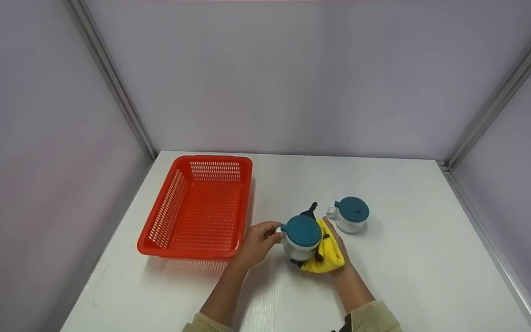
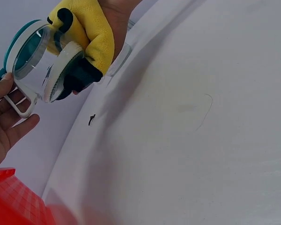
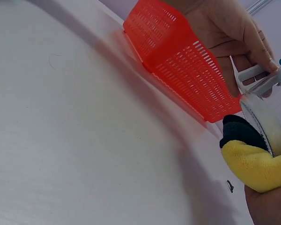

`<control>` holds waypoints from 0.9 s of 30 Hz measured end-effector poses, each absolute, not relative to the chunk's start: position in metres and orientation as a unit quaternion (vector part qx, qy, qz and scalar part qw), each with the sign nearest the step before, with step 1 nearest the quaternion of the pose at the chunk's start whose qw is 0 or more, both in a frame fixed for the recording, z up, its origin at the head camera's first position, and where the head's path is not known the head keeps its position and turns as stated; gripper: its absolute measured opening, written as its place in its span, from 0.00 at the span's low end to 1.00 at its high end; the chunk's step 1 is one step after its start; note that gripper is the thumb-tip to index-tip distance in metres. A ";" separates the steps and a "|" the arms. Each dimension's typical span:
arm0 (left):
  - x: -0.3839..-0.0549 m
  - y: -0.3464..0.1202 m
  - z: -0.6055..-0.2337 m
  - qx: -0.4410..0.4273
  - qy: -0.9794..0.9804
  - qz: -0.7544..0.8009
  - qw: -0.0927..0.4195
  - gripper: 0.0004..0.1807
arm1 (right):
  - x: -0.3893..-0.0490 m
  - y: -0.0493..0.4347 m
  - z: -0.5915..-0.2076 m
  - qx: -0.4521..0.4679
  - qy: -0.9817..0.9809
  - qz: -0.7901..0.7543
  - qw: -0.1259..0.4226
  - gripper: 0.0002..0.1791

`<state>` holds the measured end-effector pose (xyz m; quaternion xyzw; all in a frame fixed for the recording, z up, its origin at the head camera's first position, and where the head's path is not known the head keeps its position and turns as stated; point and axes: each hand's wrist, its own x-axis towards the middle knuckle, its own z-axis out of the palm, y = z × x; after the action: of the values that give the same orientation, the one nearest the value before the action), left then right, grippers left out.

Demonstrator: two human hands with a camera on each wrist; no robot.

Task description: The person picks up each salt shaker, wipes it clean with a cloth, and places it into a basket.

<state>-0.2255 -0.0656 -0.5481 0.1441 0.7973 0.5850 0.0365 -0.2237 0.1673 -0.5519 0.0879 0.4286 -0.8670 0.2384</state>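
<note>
A clear glass jar (image 1: 298, 251) with a teal lid (image 1: 303, 230) is held up between both hands. My left hand (image 1: 257, 243) pinches its white handle (image 2: 24, 105) with thumb and fingers. A yellow and black cloth (image 1: 332, 258) is wrapped against the jar's right side and base. My right hand (image 1: 342, 248) grips the jar through this cloth, which hides most of its fingers. In the left wrist view the jar is tilted, with its base toward the cloth. A second lidded jar (image 1: 352, 226) stands upright just right of the right hand.
A red plastic basket (image 1: 241, 216) with slotted walls stands to the left, close by the left hand. White panels (image 1: 265, 83) close off the back and sides of the white table (image 1: 413, 258). A small dark mark (image 2: 91, 119) shows on the tabletop.
</note>
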 end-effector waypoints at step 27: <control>-0.222 -0.065 -0.551 0.079 0.796 0.600 0.032 0.09 | -0.222 0.172 -0.554 0.135 0.472 -0.836 0.246 0.39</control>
<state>-0.2222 -0.0645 -0.5509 0.0790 0.7958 0.5996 0.0321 -0.2221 0.1725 -0.5537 0.1350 0.4719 -0.8358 0.2460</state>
